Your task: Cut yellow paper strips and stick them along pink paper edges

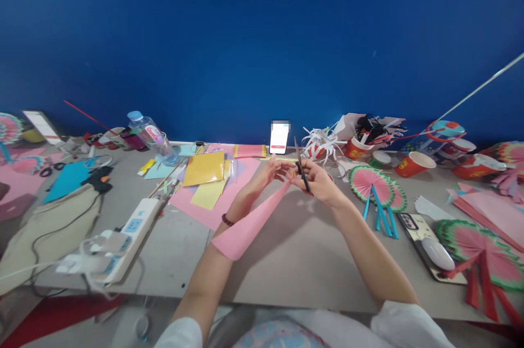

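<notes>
The curled pink sheet (254,222) was located above the middle of the table (282,261), its wide end over the person's left forearm and its narrow end at the fingertips. From left to right, the layout was as follows. A power strip (133,239) with plugs extended toward the near edge, left of center. A clear bottle (153,135) leaned near the far edge. A yellow packet (203,168) lay over flat paper sheets. The left hand (272,172) had its fingers curved at the narrow end; whether they pinched it could not be told. A lit phone (279,137) stood upright at the far edge. The right hand (317,181) gripped black scissors (302,169), blades directed toward the far edge. Right of it lay a pink-and-green paper fan (370,185) with blue strips. Near the right corner of the near edge, a white mouse (437,253) rested on a phone-shaped item (413,228).
</notes>
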`<state>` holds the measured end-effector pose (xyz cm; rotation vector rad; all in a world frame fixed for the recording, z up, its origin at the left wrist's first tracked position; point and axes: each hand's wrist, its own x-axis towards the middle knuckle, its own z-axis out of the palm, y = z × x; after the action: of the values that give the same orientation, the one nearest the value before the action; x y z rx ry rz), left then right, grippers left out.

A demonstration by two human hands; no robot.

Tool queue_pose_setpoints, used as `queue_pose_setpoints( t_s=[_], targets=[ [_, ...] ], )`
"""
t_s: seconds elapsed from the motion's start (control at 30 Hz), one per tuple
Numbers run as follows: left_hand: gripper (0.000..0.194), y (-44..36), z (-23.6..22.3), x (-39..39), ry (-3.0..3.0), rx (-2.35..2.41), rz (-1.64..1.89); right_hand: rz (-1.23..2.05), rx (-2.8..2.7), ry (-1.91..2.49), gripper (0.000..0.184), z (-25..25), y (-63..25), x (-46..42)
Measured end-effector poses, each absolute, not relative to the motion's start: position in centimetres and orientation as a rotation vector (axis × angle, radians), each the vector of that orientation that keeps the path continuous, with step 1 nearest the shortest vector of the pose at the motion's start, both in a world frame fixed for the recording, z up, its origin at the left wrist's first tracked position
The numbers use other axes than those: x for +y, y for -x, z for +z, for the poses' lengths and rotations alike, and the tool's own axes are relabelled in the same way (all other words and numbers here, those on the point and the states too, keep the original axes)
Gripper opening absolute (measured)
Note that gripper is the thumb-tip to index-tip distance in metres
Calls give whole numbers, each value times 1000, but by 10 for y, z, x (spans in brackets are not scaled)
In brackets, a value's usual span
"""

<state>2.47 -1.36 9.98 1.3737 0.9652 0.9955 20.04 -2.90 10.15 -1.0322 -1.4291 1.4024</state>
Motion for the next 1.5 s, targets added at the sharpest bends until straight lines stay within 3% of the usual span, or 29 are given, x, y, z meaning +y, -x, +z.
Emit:
queue_pose_setpoints(
  t_s=[0.13,0.27,0.57,0.7,0.83,1.1,1.5],
  targets=[
    [36,0,118,-20,-1727,859,787,1331,-1446,1145,49,104,-205,-30],
    [26,-3,124,-32,-1950,1081,885,1264,-1448,1197,48,106,-206,-33],
    [19,-4,138,-38,-2136,1016,877,1060,-1496,1242,39,113,-212,-42],
    [31,21,149,-41,-2192,999,703,906,-1481,1244,38,118,-218,-46],
    [30,24,156,-48,-2293,1118,660,799,-1519,1215,35,120,-225,-46],
    [12,-28,141,-54,-2282,1262,987,996,-1486,1199,44,117,-219,-40],
    [18,-28,121,-27,-1756,1062,981,1329,-1279,1113,47,111,-211,-33]
  ],
)
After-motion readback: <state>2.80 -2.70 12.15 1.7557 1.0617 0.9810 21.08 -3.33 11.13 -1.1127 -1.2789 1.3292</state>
